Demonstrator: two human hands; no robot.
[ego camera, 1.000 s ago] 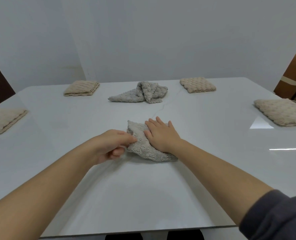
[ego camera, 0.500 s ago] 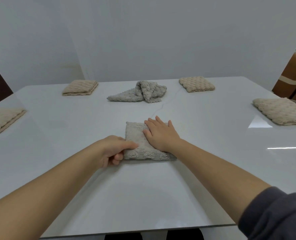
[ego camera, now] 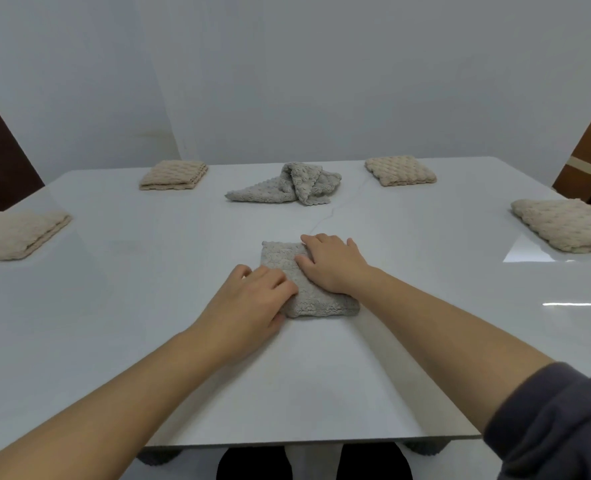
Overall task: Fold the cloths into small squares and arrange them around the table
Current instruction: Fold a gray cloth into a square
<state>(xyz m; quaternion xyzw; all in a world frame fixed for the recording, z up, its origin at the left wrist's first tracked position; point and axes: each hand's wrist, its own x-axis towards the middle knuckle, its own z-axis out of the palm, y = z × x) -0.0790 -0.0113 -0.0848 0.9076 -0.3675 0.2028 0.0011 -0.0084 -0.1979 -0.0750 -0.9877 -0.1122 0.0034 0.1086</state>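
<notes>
Right now the left grip (ego camera: 249, 303) lies flat on the near left edge of the small grey cloth (ego camera: 282, 258), and the right grip (ego camera: 333, 266) lies flat on its far right side; both press it on the table (ego camera: 425, 341) close by, and neither holds anything. Its long side runs near to far, so I think the nearer left grip could slide it best. Farther off lies a crumpled grey cloth (ego camera: 283, 188), not yet folded, with folded beige cloths (ego camera: 174, 174) well apart round the edges.

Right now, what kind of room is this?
Probably a dining room, though I can't be sure: a big glossy white table stands by a plain wall, and folded beige cloths sit around its edges like place settings.
</notes>
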